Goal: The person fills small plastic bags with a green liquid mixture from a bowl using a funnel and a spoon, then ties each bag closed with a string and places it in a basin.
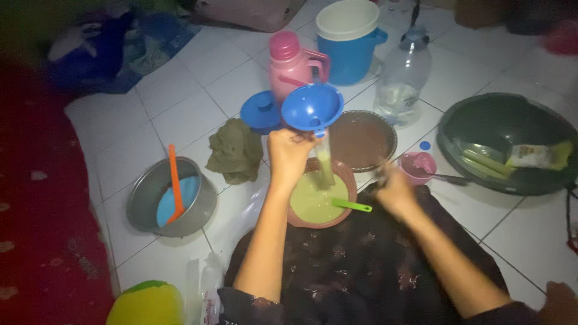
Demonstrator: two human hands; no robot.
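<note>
Head camera looking down.
It is facing steeply down and forward, sitting close above the white tiled floor (180, 114).

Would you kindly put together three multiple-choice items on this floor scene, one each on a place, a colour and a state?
1. Where does the orange spatula stand?
A. In the metal pot
B. In the dark basin
C. On the green cloth

2. What colour is the funnel that the left hand holds up?
A. Pink
B. Blue
C. Yellow

3. In what state is the brown bowl under the funnel?
A. Empty
B. Turned over
C. Holding pale green liquid

Answers: 1 A, the spatula leans inside the pot by the left edge. 2 B, the funnel's cup is plainly blue. 3 C, green liquid fills the bowl, with a green spoon resting in it.
</note>
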